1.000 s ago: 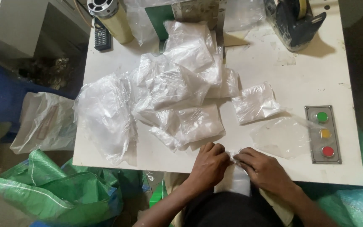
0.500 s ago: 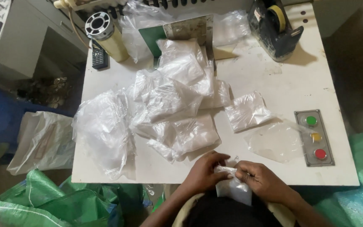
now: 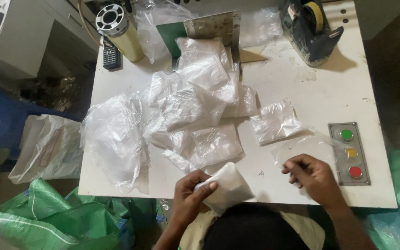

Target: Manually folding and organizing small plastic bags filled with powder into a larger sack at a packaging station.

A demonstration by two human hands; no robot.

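- A white rectangular worktable (image 3: 329, 83) fills most of the view, its near edge against the person's lap.
- A crumpled green woven sack (image 3: 56, 217) lies on the floor below the table's near left corner.
- A loose sheet of clear plastic (image 3: 112, 136) sprawls over the table's left side.
- A heap of clear plastic bags packed with white material (image 3: 200, 97) covers the table's middle, running from the far edge toward the person.
- A black tape dispenser with a yellowish roll (image 3: 309, 28) stands at the far right.
- A cream cylinder with a metal spool top (image 3: 119, 30) stands at the far left, a small black remote-like device (image 3: 111, 56) just beside it.
- 1 small filled clear bag (image 3: 274, 121) lies apart, right of the heap.
- A grey panel with 3 round buttons, green, yellow and red (image 3: 350, 153), sits at the near right edge.
- A white folded pouch-like packet (image 3: 225, 187) is at the near edge, centre.
- The left hand (image 3: 188, 196) is closed round that packet, thumb on top.
- The right hand (image 3: 311, 173) is half curled, fingers bent onto a flat empty clear bag (image 3: 302, 146); I cannot tell whether it pinches it.
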